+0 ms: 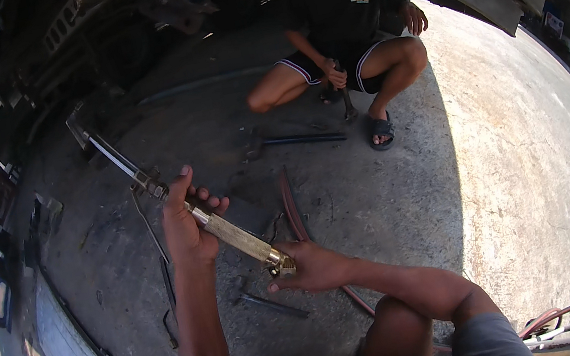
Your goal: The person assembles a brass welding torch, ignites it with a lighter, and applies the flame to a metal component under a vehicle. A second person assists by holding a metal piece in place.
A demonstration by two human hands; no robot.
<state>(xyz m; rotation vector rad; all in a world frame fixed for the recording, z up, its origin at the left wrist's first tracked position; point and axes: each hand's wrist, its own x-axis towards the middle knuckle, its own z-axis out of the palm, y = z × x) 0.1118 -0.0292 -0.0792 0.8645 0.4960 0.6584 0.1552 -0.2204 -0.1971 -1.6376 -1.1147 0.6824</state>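
A cutting torch point(236, 239) with a brass-coloured handle and a long silver tube slants from near my knees to the far left, its angled head uppermost. My left hand point(188, 228) is wrapped around the front part of the handle, thumb pointing up along it. At the rear end, by the brass valve fittings, my right hand point(314, 263) closes on the torch; some of its fingers are hidden behind the fittings. Beneath my hands lies a hammer point(272, 304) on the concrete floor.
Across from me a person point(341, 18) squats, gripping a dark tool point(346, 100). Between us lies a long-handled hammer point(305, 139). A reddish hose point(293, 207) runs along the floor, and a thin metal bar point(151, 227) lies left of my forearm. Dark vehicle parts point(90, 52) stand behind.
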